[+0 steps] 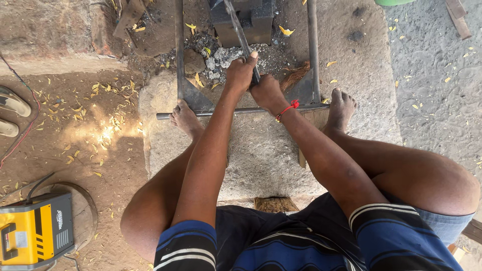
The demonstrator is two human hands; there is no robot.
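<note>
Gripping one dark flat steel bar (240,31) with both hands: left hand (240,72) closed in a fist around it, thumb laid up along the shaft; right hand (266,91) just below and touching the left, fingers wrapped round the same bar as far as I can tell, red thread (287,108) on that wrist. Bar runs up and away from the hands to a dark metal block (243,17), with grey ash and clinker (221,56) just beyond the knuckles. Judgement on handling: stiff, no flex, fairly heavy for its width, hard thin edges that would bite the palm, dusty and rough rather than slick. Far end may be hot, can't tell. Best hold looks like the near end, two fists stacked, as now. Looks: narrow, long, blackened, matte, no shine, lower end hidden inside the hands. Under the hands a welded frame of flat bar and rod (236,111) lies on a pale stone slab (261,150); bare feet brace on the crossbar either side of the hands, left foot (185,118), right foot (342,106). Well off to the left and nearer the body than the hands, a yellow welding unit (35,231) on the dirt; sandals (11,113) further left.
</note>
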